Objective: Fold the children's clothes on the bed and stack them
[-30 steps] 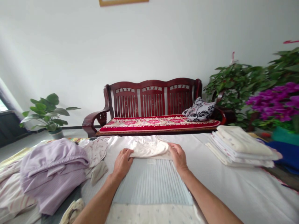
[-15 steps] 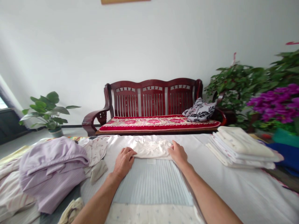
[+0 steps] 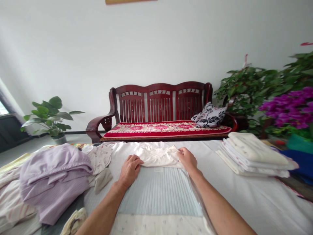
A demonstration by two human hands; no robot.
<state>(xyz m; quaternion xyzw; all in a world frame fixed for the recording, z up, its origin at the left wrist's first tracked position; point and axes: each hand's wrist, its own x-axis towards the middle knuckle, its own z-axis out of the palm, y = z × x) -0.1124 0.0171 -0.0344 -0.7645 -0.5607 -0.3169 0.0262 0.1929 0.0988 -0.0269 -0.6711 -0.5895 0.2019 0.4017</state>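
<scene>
A small cream garment [image 3: 158, 156] lies folded on the white sheet [image 3: 244, 195] in front of me. My left hand [image 3: 129, 169] rests on its left edge with the fingers curled over the cloth. My right hand [image 3: 187, 159] pinches its right edge. Below the garment a pale blue striped cloth [image 3: 156, 191] lies flat between my forearms.
A heap of lilac and pale clothes [image 3: 53, 179] sits at the left. A stack of folded white cloths [image 3: 254, 155] lies at the right. Beyond the bed stand a dark wooden bench [image 3: 158, 111] with a red cushion, a potted plant [image 3: 50, 119] and flowering plants [image 3: 281, 98].
The hands have drawn slightly closer together on the cream garment, which looks a little narrower. The right hand shifted up to its far right corner.
</scene>
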